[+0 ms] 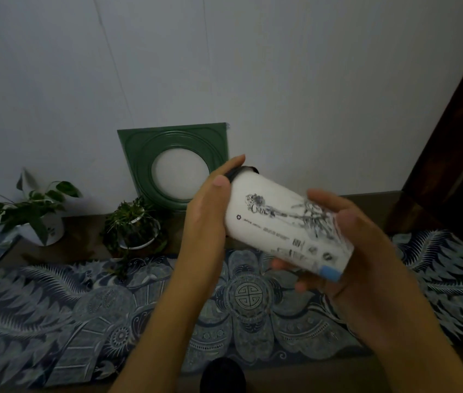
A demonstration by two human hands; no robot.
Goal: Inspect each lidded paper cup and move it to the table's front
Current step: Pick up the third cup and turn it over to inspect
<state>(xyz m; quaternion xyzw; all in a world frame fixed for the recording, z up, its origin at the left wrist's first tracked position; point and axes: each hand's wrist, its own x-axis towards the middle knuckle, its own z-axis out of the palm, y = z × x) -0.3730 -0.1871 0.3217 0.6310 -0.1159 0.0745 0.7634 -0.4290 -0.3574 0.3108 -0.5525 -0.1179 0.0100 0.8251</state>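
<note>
1. The person is holding the paper cup (278,222) in the air above the patterned cloth (82,307) that is covering the worktop (366,198); the cup is lying nearly on its side, its long axis running from upper left to lower right.
2. The left hand (207,214) is pressing against the lidded end, its fingers (234,163) lying fairly straight along the dark lid (238,171); the thumb is resting on the cup wall just beside that lid.
3. The right hand (349,245) is cupping the base end, its fingers curling over the printed side and under the bottom; this hand is carrying most of the weight, I judge.
4. Relative to the cloth, two potted plants (131,222) and a green square frame (176,163) are standing beyond its far edge; a dark round object (221,375) is showing at its near edge, too dim to name.
5. The inspection appears to be under way; setting the cup down in front calls for swinging the lid upward first.
</note>
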